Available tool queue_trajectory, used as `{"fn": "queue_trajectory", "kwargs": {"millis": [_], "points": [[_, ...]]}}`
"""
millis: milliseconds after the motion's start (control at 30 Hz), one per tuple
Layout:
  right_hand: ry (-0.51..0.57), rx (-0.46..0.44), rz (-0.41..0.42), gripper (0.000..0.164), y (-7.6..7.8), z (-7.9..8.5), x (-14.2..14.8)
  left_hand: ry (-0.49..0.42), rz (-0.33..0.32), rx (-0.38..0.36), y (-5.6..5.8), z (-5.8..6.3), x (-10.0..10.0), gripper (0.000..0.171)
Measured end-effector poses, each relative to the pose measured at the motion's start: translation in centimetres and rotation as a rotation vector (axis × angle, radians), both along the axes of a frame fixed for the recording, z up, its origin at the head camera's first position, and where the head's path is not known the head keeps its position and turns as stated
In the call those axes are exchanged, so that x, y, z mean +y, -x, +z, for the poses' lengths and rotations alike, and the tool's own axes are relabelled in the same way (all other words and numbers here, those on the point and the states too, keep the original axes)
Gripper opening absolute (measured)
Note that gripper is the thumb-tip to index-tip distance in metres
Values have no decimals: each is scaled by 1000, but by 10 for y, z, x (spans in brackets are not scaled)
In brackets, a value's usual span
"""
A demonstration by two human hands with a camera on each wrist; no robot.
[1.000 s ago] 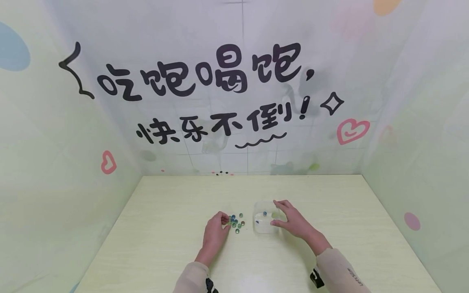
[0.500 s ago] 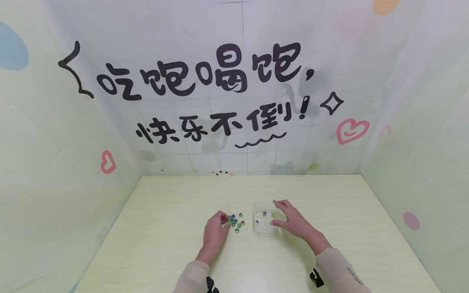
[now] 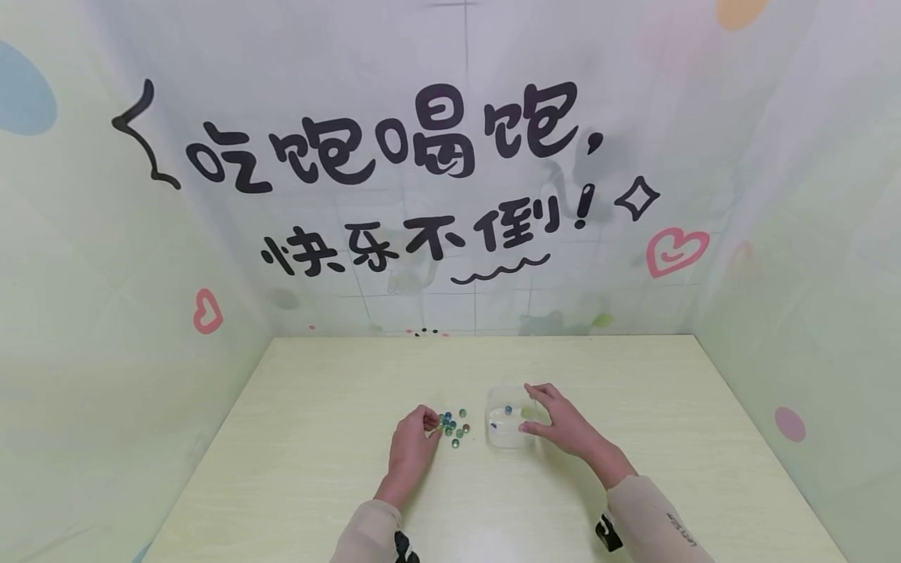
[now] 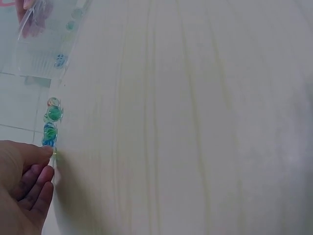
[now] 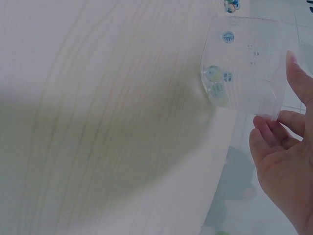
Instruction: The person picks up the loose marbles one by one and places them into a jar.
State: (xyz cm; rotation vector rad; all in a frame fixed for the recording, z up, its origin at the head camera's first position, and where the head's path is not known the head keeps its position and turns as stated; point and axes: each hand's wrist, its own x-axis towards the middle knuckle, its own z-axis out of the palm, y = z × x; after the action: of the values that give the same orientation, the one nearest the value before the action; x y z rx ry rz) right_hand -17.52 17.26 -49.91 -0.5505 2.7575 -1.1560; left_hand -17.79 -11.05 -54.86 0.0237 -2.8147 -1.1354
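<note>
My left hand (image 3: 411,447) rests on the table at the left side of a small cluster of glass marbles (image 3: 460,433), mostly blue and green. Its fingers are loosely curled, and in the left wrist view the fingertips lie right at the nearest marbles (image 4: 49,131); nothing shows held between them. To the right of the cluster stands a clear plastic box (image 3: 498,439). My right hand (image 3: 567,424) grips the box's right side, thumb near the front and fingers at the back rim. A few marbles (image 5: 228,37) lie on the box's bottom.
The pale wooden table (image 3: 317,469) runs back to a printed wall (image 3: 422,305) with large black lettering. Side walls (image 3: 788,352) stand along the table's left and right edges. A narrow strip of table separates the marbles from the box.
</note>
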Motion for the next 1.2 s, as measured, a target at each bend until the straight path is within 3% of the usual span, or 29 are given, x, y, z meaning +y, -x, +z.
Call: {"fn": "queue_trajectory", "kwargs": {"millis": [1200], "points": [[2,-8,-5,73,0,0,0,-27,-17,-3,-5,11,-4,19]]}}
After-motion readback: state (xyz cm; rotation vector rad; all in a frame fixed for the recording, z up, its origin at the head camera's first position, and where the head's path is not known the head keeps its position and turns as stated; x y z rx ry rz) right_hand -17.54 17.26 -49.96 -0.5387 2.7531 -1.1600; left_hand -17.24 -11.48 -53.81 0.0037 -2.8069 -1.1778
